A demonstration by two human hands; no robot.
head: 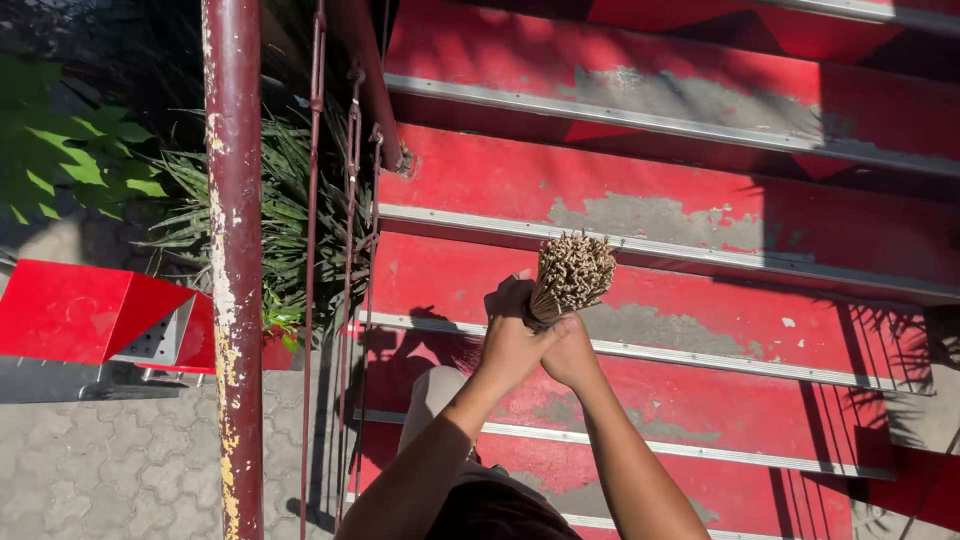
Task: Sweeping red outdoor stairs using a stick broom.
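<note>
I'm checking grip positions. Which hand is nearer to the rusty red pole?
Left. The left hand grips the stick broom on the side toward the pole; the right hand sits farther away.

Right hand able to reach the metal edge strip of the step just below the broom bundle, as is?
Probably yes. The right hand grips the stick broom bundle together with the left hand, and the metal edge strip lies beside it, nothing between; it would have to let go first.
</note>
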